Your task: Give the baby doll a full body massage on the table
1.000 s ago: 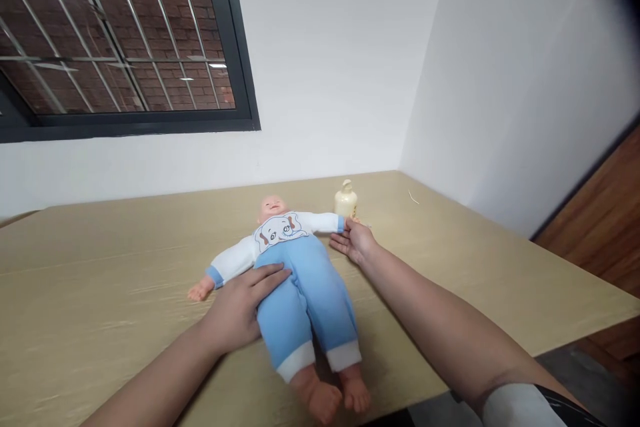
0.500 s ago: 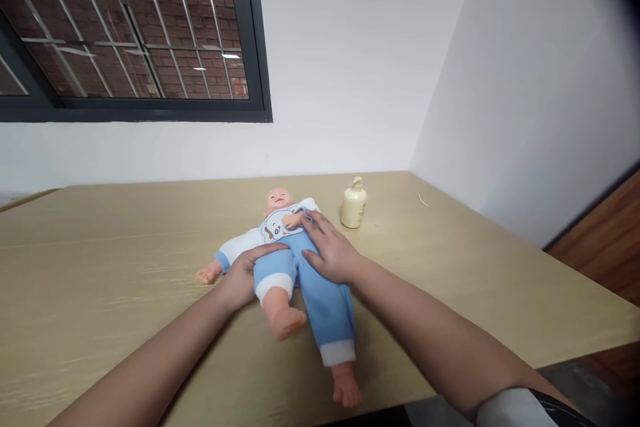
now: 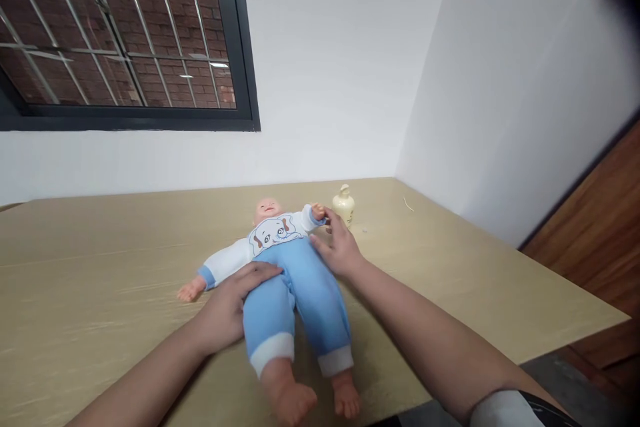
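A baby doll (image 3: 305, 273) in a white top with an elephant print and blue trousers lies on its back, feet toward me. My left hand (image 3: 227, 307) holds its hip, thumb over the blue cloth; the other fingers are mostly hidden beside and under it. On the doll's other side is my right hand (image 3: 340, 247), open, thumb and fingers apart. Its thumb is at the doll's waist, and the fingertips are by the cuff of the doll's raised arm; whether they press on it I cannot tell. A cream pump bottle (image 3: 343, 201) stands just behind my right fingers, partly covered by them.
The doll and bottle are on a wide tan table (image 3: 450, 280) that meets white walls at the back and right. A thin pale strand (image 3: 409, 204) lies near the back right corner. A barred, dark-framed window (image 3: 245, 67) is above left.
My right hand has moved from the doll's belly and arm to its side. The doll's arm on that side now points outward, uncovering the elephant print. The legs lie straighter, and the view has shifted slightly.
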`<act>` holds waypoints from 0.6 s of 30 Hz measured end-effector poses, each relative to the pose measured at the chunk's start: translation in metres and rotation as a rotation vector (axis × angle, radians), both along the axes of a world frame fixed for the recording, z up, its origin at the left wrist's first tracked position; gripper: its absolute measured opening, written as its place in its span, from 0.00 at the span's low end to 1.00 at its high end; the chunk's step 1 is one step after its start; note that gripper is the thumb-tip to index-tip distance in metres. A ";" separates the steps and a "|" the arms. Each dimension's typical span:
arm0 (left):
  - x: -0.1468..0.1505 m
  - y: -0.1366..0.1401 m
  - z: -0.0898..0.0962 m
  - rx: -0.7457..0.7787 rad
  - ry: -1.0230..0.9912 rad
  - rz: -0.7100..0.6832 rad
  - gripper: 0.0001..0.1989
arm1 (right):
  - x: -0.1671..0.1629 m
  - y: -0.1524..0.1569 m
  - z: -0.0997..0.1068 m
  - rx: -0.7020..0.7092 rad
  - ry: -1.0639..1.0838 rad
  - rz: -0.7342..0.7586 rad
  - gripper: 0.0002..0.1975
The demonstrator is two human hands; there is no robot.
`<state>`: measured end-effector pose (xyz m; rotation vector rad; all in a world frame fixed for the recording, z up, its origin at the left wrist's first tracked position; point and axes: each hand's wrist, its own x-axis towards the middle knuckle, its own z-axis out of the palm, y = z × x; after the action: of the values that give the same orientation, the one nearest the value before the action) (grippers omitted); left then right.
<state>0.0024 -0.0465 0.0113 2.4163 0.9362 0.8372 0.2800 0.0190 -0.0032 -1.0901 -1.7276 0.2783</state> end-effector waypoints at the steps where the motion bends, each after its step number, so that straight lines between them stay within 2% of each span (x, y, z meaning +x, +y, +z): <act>1: 0.000 -0.002 -0.001 0.046 0.049 0.001 0.27 | 0.004 0.006 -0.002 -0.042 0.100 -0.027 0.33; 6: -0.001 -0.006 -0.007 0.247 0.242 0.039 0.32 | 0.019 0.031 -0.014 -0.362 0.631 -0.066 0.26; 9: -0.001 -0.006 -0.008 0.299 0.300 0.037 0.32 | 0.024 0.038 -0.018 -0.567 0.859 -0.063 0.21; 13: -0.002 -0.005 -0.009 0.274 0.309 0.044 0.32 | 0.032 0.042 -0.023 -0.720 0.922 -0.095 0.13; 16: -0.003 -0.004 -0.009 0.256 0.266 0.051 0.31 | 0.035 0.043 -0.026 -0.737 0.896 -0.092 0.11; 18: -0.004 -0.003 -0.009 0.250 0.212 0.038 0.31 | 0.035 0.043 -0.026 -0.699 0.886 -0.103 0.11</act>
<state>-0.0015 -0.0491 0.0020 2.7539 1.0102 0.7613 0.3147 0.0617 -0.0289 -1.2550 -0.7686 1.1654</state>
